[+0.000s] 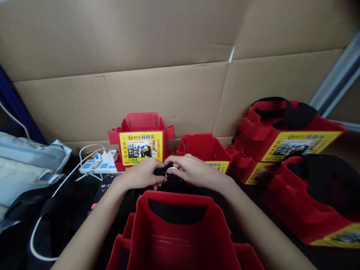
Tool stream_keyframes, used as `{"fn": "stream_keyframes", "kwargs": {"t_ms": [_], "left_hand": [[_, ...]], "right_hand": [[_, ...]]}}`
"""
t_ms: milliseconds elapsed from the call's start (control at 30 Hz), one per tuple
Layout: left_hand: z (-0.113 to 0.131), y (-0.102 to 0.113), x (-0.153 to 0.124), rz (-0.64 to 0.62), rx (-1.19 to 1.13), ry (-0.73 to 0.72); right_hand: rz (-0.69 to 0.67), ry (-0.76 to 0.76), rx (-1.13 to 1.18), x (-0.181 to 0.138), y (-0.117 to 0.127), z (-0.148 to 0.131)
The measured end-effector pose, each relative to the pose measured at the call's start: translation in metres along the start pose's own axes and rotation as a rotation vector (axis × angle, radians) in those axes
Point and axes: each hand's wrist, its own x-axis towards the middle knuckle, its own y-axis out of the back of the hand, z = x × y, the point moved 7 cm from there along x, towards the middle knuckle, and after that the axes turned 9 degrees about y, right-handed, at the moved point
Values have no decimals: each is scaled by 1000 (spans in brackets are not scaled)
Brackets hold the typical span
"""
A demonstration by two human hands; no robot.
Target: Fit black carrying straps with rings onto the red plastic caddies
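A red plastic tool box (180,247) lies open toward me at the bottom middle, with black webbing showing through a slot in its far wall. Just beyond that wall, my left hand (142,173) is closed on the left part of a black strap (172,183). My right hand (192,170) pinches the same strap from the right, its thumb and fingers against a thin silvery metal ring (170,170). Part of the strap and some fingertips are hidden by the hands and the box wall.
Labelled red tool boxes (142,123) stand behind the hands, and more are stacked at right (281,127). On the left are a power strip (102,163) with white cables, a phone (102,187) and a grey-white bag (30,168). Cardboard (168,90) forms the back wall.
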Motion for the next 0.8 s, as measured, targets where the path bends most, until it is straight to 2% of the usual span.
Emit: {"fn": "stream_keyframes", "kwargs": {"t_ms": [67,167,233,300,367,467,600,700,800], "left_hand": [[-4,9,-3,65,-45,40],[-9,27,-4,269,-62,111],[-7,36,-5,405,-29,72],[-1,35,-3,478,30,-14],[3,26,0,443,48,-68],[1,9,5,346,-23,-54],[5,9,8,380,-69,-65],[12,11,10,350,32,-134],[12,10,9,331,167,-130]], "right_hand": [[68,-31,60,-2,7,5],[131,-66,139,-5,14,15],[207,-95,172,-6,19,22],[296,-177,245,-7,22,30],[340,-284,364,-7,18,40],[329,-394,522,-5,5,47],[248,-415,715,-1,-7,48],[192,-404,852,0,-12,47],[185,-424,972,-2,-13,49]]}}
